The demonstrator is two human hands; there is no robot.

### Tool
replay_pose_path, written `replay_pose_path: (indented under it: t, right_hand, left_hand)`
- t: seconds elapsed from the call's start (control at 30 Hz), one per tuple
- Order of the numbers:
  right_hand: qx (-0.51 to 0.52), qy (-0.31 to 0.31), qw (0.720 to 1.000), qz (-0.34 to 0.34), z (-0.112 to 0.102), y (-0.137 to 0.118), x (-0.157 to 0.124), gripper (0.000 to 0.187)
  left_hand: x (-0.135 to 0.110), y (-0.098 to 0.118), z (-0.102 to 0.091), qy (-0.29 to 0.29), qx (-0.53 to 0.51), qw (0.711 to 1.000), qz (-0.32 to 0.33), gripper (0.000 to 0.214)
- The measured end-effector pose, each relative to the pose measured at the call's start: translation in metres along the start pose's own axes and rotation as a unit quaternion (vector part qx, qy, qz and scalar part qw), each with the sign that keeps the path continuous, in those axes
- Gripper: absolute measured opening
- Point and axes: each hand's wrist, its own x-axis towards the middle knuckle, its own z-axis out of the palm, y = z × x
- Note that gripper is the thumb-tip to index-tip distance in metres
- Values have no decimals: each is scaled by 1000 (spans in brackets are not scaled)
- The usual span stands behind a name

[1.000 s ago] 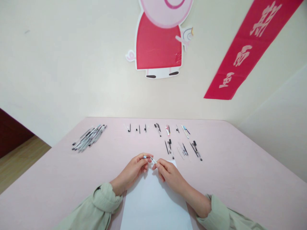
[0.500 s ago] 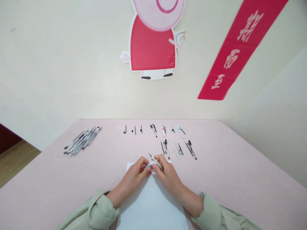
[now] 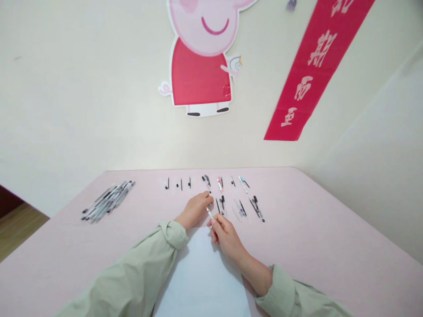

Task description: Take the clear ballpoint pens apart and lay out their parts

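My right hand (image 3: 222, 229) is closed in a pinch on a thin pen part (image 3: 209, 213), whose tip points up and left, just past the far edge of a white sheet of paper (image 3: 201, 277). My left hand (image 3: 196, 208) reaches forward over the pink table (image 3: 330, 237), fingers curled, its fingertips close to a row of small pen parts (image 3: 220, 205). Whether the left fingers hold a small piece I cannot make out.
Two rows of taken-apart pen pieces (image 3: 206, 182) lie across the far middle of the table. A bundle of whole pens (image 3: 107, 200) lies at the far left. A cartoon wall figure (image 3: 200, 66) and a red banner (image 3: 307, 83) hang behind.
My left hand has left the right hand and reached forward toward the rows of parts. The right hand keeps the pen part. The camera has tilted upward.
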Motion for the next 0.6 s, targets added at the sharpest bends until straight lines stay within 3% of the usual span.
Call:
replay_pose_path:
  t: [0.17, 0.3, 0.37, 0.43, 0.6]
  right_hand:
    - [8, -4, 1000, 9, -1, 0, 1, 25]
    - [17, -3, 1000, 14, -1, -1, 2, 25]
    - [23, -3, 1000, 18, -1, 1, 2, 25]
    - [24, -6, 1000, 20, -1, 1, 2, 26]
    - [-12, -41, 999, 6, 1, -3, -1, 28]
  left_hand:
    - [-5, -8, 7, 1, -19, 1000, 3, 33]
    - [-13, -7, -6, 52, -166, 984, -43, 41]
    - [-22, -1, -16, 74, -258, 957, -114, 35]
    - [-36, 8, -25, 42, -348, 920, -178, 28]
    - [-72, 31, -27, -20, -537, 815, -217, 30]
